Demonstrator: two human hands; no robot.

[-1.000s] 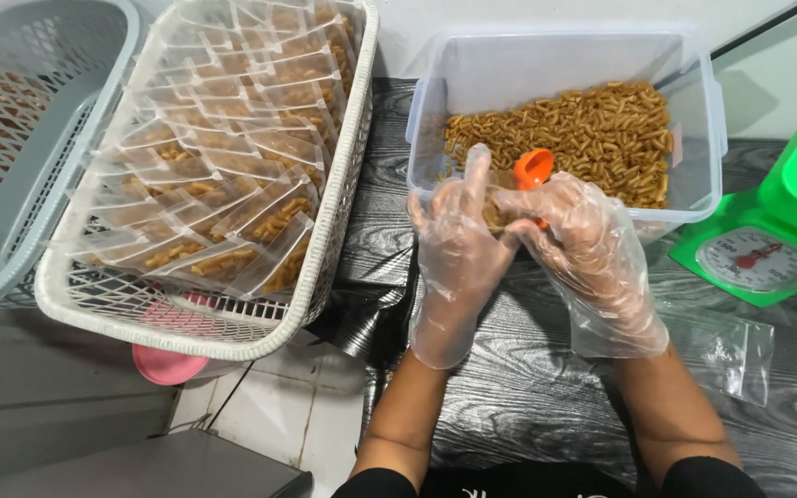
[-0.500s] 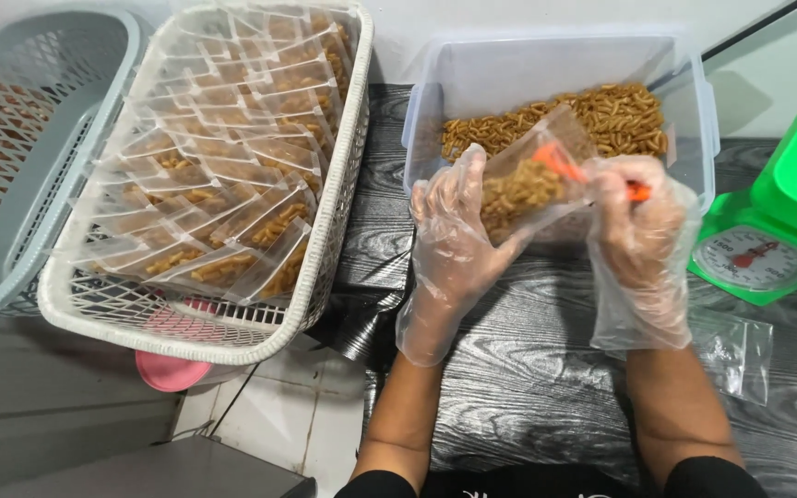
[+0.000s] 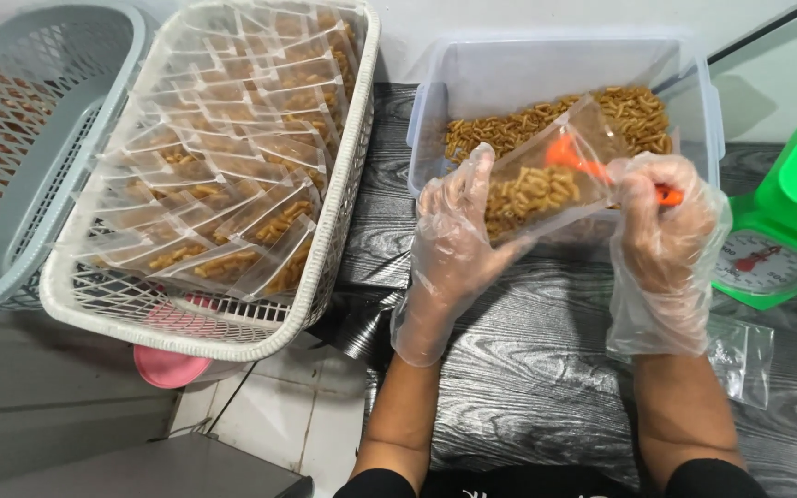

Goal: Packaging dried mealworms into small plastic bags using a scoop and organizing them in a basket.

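Observation:
My left hand (image 3: 454, 231), in a loose clear glove, holds a small clear plastic bag (image 3: 537, 189) partly filled with yellow-brown snack pieces, tilted with its mouth up to the right. My right hand (image 3: 659, 226), also gloved, grips an orange scoop (image 3: 572, 157) whose head is inside the bag's mouth. Both hands hover at the near wall of a clear plastic tub (image 3: 509, 74) that holds a heap of the same snack (image 3: 634, 115).
A white basket (image 3: 325, 267) at the left holds several rows of filled bags. A grey basket (image 3: 39, 231) lies further left. A green scale (image 3: 786, 240) stands at the right, empty clear bags (image 3: 740, 355) beside it on the dark wood-grain table (image 3: 528, 378).
The bag has come up from behind my hands and now shows snack inside it. My right hand moved right, and the scoop went from above my hands into the bag's mouth.

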